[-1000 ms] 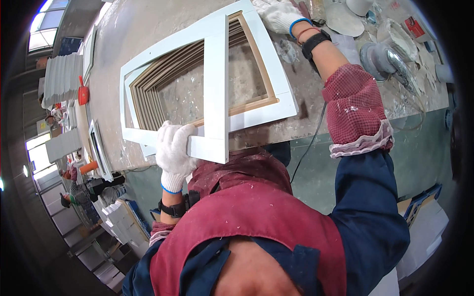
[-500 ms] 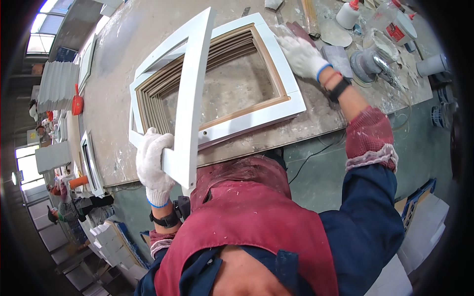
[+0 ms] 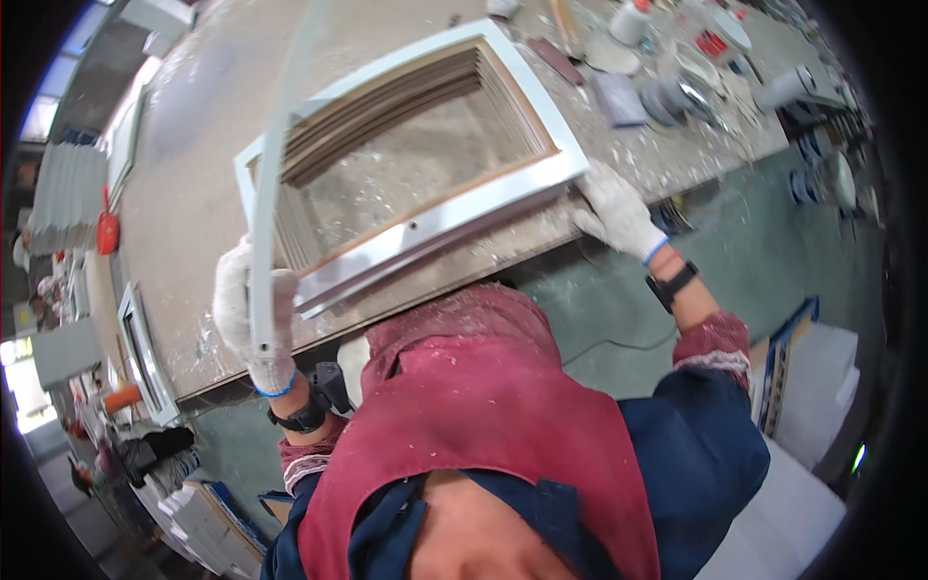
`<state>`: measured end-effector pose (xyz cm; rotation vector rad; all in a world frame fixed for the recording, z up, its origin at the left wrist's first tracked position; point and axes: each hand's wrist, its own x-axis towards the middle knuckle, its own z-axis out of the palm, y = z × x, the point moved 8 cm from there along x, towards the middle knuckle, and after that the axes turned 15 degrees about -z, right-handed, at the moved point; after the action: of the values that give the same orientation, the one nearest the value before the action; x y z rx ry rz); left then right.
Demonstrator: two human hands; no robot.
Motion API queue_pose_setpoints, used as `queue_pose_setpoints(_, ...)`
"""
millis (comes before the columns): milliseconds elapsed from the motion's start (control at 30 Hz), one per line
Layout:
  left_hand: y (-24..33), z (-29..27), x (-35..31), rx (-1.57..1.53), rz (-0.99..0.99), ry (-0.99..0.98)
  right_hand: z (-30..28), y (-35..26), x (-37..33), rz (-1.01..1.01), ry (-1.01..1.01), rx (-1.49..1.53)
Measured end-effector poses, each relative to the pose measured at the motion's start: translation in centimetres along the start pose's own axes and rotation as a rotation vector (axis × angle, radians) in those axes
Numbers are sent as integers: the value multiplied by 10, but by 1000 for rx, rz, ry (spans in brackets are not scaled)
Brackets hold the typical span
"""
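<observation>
In a white work glove, my left hand (image 3: pixel 232 309) is closed on the near end of a white frame (image 3: pixel 262 280). That frame stands on edge and shows as a narrow strip. Beside it on the workbench lies a stack of several white-faced frames (image 3: pixel 483 195) with brown inner edges and open middles. My right hand (image 3: pixel 621 215), gloved too, is at the stack's near right corner, by the bench edge. Its thumb is spread from the fingers, and whether the fingertips touch the stack I cannot tell.
On the dusty workbench (image 3: pixel 208 203), a sander (image 3: pixel 667 101), a grey block (image 3: pixel 619 100), a white bottle (image 3: pixel 630 21) and a clear jar (image 3: pixel 696 43) lie at the right. A red dustpan (image 3: pixel 107 232) and another white frame (image 3: pixel 145 358) are at the left.
The held frame has swung left and turned edge-on with my left hand. My right hand has come from the stack's far right side down to its near right corner. The whole view has shifted.
</observation>
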<state>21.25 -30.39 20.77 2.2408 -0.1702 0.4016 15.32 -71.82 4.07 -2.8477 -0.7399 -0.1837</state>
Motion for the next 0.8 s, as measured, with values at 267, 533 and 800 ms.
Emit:
queue_pose_setpoints(267,-8,-5,0,-122,-43,35,6,5,-22,281,25,-27)
queue_pose_setpoints(533,-4,-34,5,-78,72,165,-3,-21,-29,205,-43,-64)
queue_pose_setpoints(800,-26,-94,-9,-434,-221,288,11,15,-48,263,-100,-101)
